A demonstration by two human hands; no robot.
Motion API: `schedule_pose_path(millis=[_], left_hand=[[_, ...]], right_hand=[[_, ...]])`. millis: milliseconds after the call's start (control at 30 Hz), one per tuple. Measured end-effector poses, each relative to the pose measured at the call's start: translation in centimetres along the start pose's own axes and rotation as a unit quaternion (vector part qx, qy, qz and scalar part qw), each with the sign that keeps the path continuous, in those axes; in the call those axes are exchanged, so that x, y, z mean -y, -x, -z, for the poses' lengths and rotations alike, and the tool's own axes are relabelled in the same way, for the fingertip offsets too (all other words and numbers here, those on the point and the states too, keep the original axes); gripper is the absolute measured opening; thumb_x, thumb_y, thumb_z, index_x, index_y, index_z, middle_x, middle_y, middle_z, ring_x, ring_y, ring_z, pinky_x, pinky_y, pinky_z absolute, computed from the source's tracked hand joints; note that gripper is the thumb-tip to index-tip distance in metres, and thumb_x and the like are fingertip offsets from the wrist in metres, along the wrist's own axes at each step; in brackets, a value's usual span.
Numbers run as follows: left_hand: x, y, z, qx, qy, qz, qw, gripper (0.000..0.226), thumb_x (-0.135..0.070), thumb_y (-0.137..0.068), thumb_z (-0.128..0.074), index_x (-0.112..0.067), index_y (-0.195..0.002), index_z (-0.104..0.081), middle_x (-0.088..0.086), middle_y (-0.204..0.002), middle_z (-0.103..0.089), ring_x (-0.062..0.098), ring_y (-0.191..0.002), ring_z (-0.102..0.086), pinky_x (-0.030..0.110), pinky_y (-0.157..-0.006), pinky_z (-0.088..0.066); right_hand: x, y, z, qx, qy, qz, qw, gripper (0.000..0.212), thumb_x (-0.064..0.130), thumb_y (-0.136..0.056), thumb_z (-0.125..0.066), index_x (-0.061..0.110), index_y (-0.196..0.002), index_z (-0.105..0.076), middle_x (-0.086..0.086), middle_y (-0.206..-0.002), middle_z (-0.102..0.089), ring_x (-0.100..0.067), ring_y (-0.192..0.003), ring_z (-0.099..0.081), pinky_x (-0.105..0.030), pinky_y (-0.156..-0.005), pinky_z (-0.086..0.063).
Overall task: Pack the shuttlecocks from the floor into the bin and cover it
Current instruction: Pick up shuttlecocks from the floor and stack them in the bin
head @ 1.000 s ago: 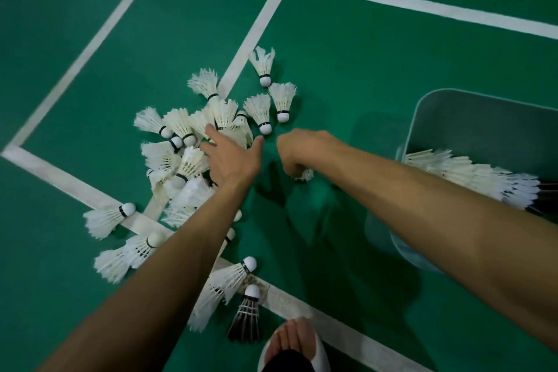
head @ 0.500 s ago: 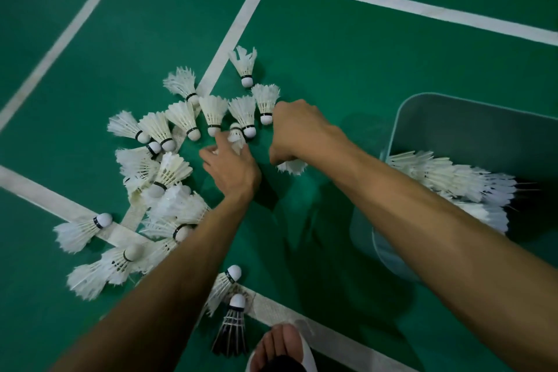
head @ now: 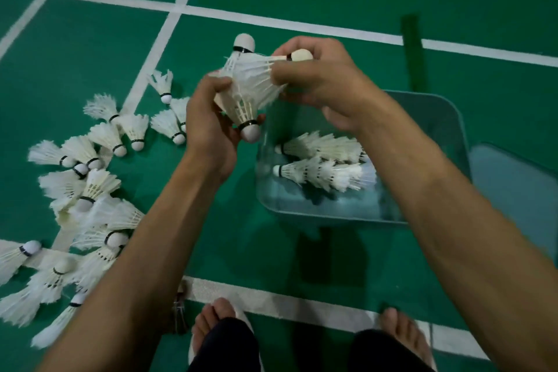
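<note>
Both hands hold a small bunch of white feather shuttlecocks (head: 250, 84) in the air, above the bin's near-left corner. My left hand (head: 208, 127) grips one whose cork points down. My right hand (head: 320, 81) pinches the feathers of another whose cork points right; a third cork sticks up between them. The clear bin (head: 428, 118) sits on the green floor at centre right and holds two stacked rows of shuttlecocks (head: 326, 166). Several loose shuttlecocks (head: 90, 184) lie scattered on the floor to the left.
A pale lid (head: 513, 184) lies on the floor just right of the bin. White court lines (head: 271, 296) cross the floor. My bare feet in sandals (head: 217, 323) stand at the bottom edge, near a dark shuttlecock (head: 179, 311).
Both hands have lifted from the floor pile, bringing shuttlecocks up and right towards the bin. The view has shifted, so the bin's inside and the lid now show.
</note>
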State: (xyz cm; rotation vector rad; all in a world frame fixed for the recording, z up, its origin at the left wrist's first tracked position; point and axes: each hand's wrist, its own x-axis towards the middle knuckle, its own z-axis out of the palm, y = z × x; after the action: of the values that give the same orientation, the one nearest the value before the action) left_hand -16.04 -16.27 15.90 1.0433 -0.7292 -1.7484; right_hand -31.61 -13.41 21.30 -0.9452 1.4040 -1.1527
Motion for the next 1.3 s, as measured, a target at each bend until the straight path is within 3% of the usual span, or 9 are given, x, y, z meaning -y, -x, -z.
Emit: schedule_pose_path(millis=[200, 300, 367, 500, 700, 800, 967, 1200, 1300], left_hand=[[4.3, 0.7, -7.9, 0.085, -0.146, 0.060, 0.984, 0.034, -0.024, -0.080, -0.057, -0.006, -0.108, -0.065, 0.017, -0.100, -0.067, 0.028, -0.069, -0.062, 0.027, -0.050, -0.047], [7.3, 0.9, -10.1, 0.100, -0.232, 0.094, 0.963, 0.022, -0.013, -0.087, -0.058, -0.002, -0.104, -0.064, 0.019, -0.097, -0.062, 0.028, -0.074, -0.061, 0.039, -0.062, -0.057], [8.9, 0.7, -10.6, 0.096, -0.292, 0.100, 0.946, 0.013, -0.014, -0.085, -0.060, -0.006, -0.096, -0.063, 0.017, -0.093, -0.060, 0.027, -0.078, -0.058, 0.042, -0.067, -0.050], [9.8, -0.2, -9.3, 0.038, -0.329, 0.154, 0.931, 0.013, -0.019, -0.084, -0.058, -0.007, -0.090, -0.057, 0.019, -0.092, -0.064, 0.029, -0.074, -0.058, 0.034, -0.057, -0.043], [9.7, -1.0, -7.2, 0.012, -0.384, 0.168, 0.908, 0.041, -0.041, -0.071, -0.059, -0.007, -0.094, -0.065, 0.014, -0.084, -0.063, 0.026, -0.075, -0.055, 0.038, -0.066, -0.043], [10.4, -1.5, -7.1, 0.012, -0.411, 0.167, 0.896, 0.046, -0.047, -0.071, -0.067, -0.006, -0.091, -0.071, 0.013, -0.078, -0.066, 0.027, -0.072, -0.061, 0.040, -0.067, -0.047], [11.6, -2.5, -6.8, 0.023, -0.435, 0.170, 0.884, 0.031, -0.040, -0.087, -0.071, -0.009, -0.085, -0.067, 0.008, -0.076, -0.065, 0.024, -0.065, -0.060, 0.031, -0.062, -0.048], [11.5, -2.2, -6.6, 0.037, -0.418, 0.192, 0.887, 0.027, -0.035, -0.088, -0.072, -0.009, -0.082, -0.067, 0.010, -0.072, -0.068, 0.022, -0.051, -0.060, 0.023, -0.045, -0.045], [10.8, -1.7, -6.6, 0.037, -0.443, 0.190, 0.875, 0.029, -0.035, -0.090, -0.071, -0.008, -0.081, -0.065, 0.009, -0.067, -0.064, 0.021, -0.047, -0.057, 0.020, -0.036, -0.042]], right_hand=[[-2.1, 4.8, 9.5, -0.042, -0.129, -0.041, 0.990, 0.007, 0.002, -0.093, -0.055, 0.009, -0.090, -0.055, -0.010, -0.090, -0.065, -0.019, -0.082, -0.066, -0.042, -0.074, -0.062], [-4.1, 6.1, 13.0, -0.114, -0.035, -0.059, 0.991, 0.006, 0.010, -0.088, -0.065, 0.005, -0.091, -0.064, -0.007, -0.088, -0.068, -0.017, -0.079, -0.066, -0.039, -0.075, -0.059], [-5.5, 6.4, 14.6, -0.161, 0.135, -0.069, 0.975, 0.035, 0.026, -0.072, -0.079, 0.004, -0.099, -0.070, -0.005, -0.090, -0.073, -0.018, -0.082, -0.068, -0.038, -0.080, -0.057], [-7.7, 6.1, 15.0, -0.137, 0.580, -0.115, 0.795, 0.042, 0.033, -0.066, -0.085, 0.007, -0.092, -0.066, -0.011, -0.093, -0.070, -0.032, -0.089, -0.068, -0.035, -0.070, -0.052], [-11.1, 4.4, 12.9, -0.033, 0.757, -0.121, 0.641, 0.027, 0.010, -0.092, -0.062, 0.009, -0.118, -0.066, -0.012, -0.114, -0.070, -0.032, -0.106, -0.068, -0.034, -0.072, -0.041], [-12.6, 3.6, 12.6, -0.015, 0.754, -0.128, 0.644, 0.027, 0.008, -0.095, -0.057, 0.010, -0.120, -0.066, -0.010, -0.116, -0.069, -0.028, -0.106, -0.068, -0.033, -0.074, -0.043], [-13.3, 3.3, 13.9, -0.040, 0.676, -0.139, 0.723, 0.029, 0.009, -0.088, -0.065, 0.002, -0.117, -0.063, -0.021, -0.117, -0.065, -0.039, -0.107, -0.065, -0.040, -0.086, -0.053], [-14.1, 3.6, 12.9, -0.031, 0.730, -0.100, 0.675, 0.035, 0.006, -0.091, -0.059, 0.010, -0.126, -0.060, -0.013, -0.123, -0.065, -0.032, -0.112, -0.066, -0.036, -0.080, -0.050], [-14.4, 3.5, 12.5, -0.013, 0.693, -0.126, 0.710, 0.036, 0.009, -0.087, -0.067, 0.009, -0.123, -0.060, -0.014, -0.120, -0.064, -0.032, -0.106, -0.065, -0.036, -0.080, -0.051]])
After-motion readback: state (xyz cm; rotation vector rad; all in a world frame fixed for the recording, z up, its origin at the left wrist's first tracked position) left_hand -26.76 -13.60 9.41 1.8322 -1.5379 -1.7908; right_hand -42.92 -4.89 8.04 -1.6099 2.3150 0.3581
